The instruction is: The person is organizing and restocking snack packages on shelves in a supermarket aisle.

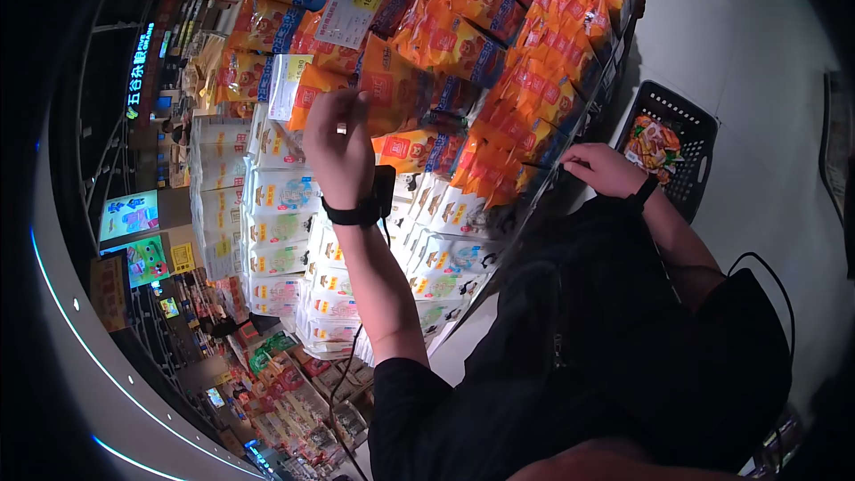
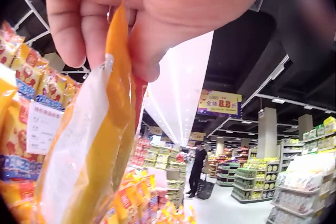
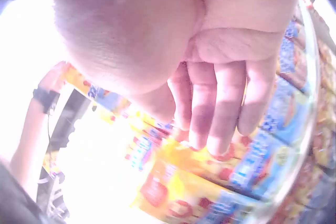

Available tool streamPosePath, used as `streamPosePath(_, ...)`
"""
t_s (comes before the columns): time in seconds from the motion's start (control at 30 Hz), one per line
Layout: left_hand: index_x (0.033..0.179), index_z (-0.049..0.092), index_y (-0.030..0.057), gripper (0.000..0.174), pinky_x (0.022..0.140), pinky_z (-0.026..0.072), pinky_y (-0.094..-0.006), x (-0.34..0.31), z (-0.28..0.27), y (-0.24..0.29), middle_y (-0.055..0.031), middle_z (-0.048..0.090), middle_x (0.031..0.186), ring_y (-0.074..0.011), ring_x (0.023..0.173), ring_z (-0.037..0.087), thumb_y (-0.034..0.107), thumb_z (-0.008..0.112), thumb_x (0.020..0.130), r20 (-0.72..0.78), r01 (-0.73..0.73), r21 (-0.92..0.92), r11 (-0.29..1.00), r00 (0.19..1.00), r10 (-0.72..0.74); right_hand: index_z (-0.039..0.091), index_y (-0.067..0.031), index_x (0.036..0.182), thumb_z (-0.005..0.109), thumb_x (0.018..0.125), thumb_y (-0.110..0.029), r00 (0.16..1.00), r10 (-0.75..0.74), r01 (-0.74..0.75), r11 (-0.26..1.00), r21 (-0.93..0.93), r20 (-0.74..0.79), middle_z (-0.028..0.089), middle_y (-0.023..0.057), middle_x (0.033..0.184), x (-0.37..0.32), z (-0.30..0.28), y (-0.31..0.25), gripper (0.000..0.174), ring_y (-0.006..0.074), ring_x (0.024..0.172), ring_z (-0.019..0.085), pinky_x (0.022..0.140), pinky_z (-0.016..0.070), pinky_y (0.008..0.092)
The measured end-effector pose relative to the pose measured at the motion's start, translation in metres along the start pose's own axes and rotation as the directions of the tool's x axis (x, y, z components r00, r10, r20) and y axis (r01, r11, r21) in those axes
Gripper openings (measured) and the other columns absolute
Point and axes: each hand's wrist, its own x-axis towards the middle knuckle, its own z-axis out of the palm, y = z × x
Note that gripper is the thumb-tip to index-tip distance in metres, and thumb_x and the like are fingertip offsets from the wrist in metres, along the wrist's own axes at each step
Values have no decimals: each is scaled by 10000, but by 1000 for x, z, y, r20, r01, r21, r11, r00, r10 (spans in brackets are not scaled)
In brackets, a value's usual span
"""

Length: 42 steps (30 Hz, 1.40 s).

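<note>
My left hand (image 1: 350,100) is raised in front of a wall of orange snack packets (image 1: 499,44). It pinches the top edge of one orange-and-white packet (image 1: 313,87). The left wrist view shows thumb and fingers (image 2: 68,29) clamped on that packet (image 2: 105,145), which hangs below them. My right hand (image 1: 579,160) reaches to the lower right edge of the display. Its fingers (image 3: 226,108) lie fairly straight, tips touching orange-and-blue packets (image 3: 220,176). I cannot see anything gripped in it.
A black shopping basket (image 1: 690,116) sits on the floor at right with a snack packet (image 1: 653,144) inside. White packets (image 1: 285,205) fill the rows under the orange ones. A price tag (image 1: 347,9) hangs above. Another shopper (image 2: 198,169) stands far down the aisle.
</note>
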Motion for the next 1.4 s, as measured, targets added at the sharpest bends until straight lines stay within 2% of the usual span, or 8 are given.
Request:
streamPosePath(0.2, 1017, 739, -22, 107, 815, 497, -273, -32, -43, 63, -44, 673, 925, -130, 852, 634, 66, 800, 1020, 70, 113, -243, 963, 993, -99, 629, -49, 1464, 854, 1009, -274, 875, -319, 453, 805, 383, -365, 738, 64, 1335, 60, 28, -92, 555, 214, 1232, 706, 1118, 528, 379)
streamPosePath(0.27, 991, 750, -21, 139, 795, 506, -289, -44, -48, 72, -50, 678, 897, -144, 836, 639, 95, 827, 995, 201, 143, -222, 965, 975, -98, 598, -49, 1503, 897, 971, -283, 835, -471, 549, 754, 362, -285, 713, 66, 1385, 70, 32, -104, 654, 193, 1258, 686, 1137, 513, 372)
streamPosePath(0.37, 991, 774, -14, 154, 766, 514, -304, -64, -41, 78, -59, 692, 869, -163, 827, 664, 122, 846, 977, 321, 220, -219, 951, 936, -143, 614, -42, 1512, 962, 899, -260, 922, -250, 70, 858, 509, 295, 687, 82, 1485, 57, 17, -115, 738, 178, 1395, 610, 1198, 467, 383)
streamPosePath(0.47, 1019, 784, -6, 161, 775, 529, -298, -84, -33, 69, -45, 723, 898, -138, 829, 672, 145, 839, 999, 334, 276, -169, 946, 919, -209, 575, 3, 1542, 936, 932, -281, 865, -242, 49, 912, 406, 439, 707, 80, 1446, 40, 26, -115, 764, 167, 1335, 643, 1185, 485, 373)
streamPosePath(0.6, 1191, 753, -9, 225, 840, 550, -281, -105, -41, 36, -51, 780, 1067, -107, 952, 702, 198, 748, 1102, 493, 653, -350, 671, 738, -461, 518, 45, 1567, 783, 1071, -358, 909, -292, 12, 731, 683, 298, 713, 105, 1419, 26, 56, -85, 692, 163, 1288, 660, 1147, 515, 358)
streamPosePath(0.83, 1236, 755, -1, 333, 812, 559, -271, -136, -30, 6, -11, 753, 989, -75, 876, 671, 306, 748, 1107, 416, 661, -431, 615, 750, -514, 517, 32, 1557, 729, 1114, -312, 952, -141, -96, 709, 699, 273, 697, 105, 1443, 24, 47, -80, 600, 161, 1298, 663, 1141, 526, 358)
streamPosePath(1.13, 1134, 795, -20, 215, 816, 555, -251, -155, -17, -9, -20, 787, 958, -68, 872, 683, 187, 768, 1081, 314, 642, -392, 659, 766, -561, 517, 39, 1552, 703, 1129, -249, 927, -113, -153, 759, 633, 358, 711, 101, 1422, 16, 61, -85, 545, 147, 1269, 671, 1125, 528, 344)
streamPosePath(1.4, 1102, 781, -31, 208, 848, 552, -264, -176, -27, -22, -30, 756, 971, -91, 899, 681, 175, 779, 1072, 296, 630, -310, 712, 776, -558, 571, 44, 1499, 799, 1059, -225, 944, -121, -5, 926, 378, 308, 764, 116, 1330, 17, 54, -116, 565, 155, 1197, 712, 1054, 566, 345)
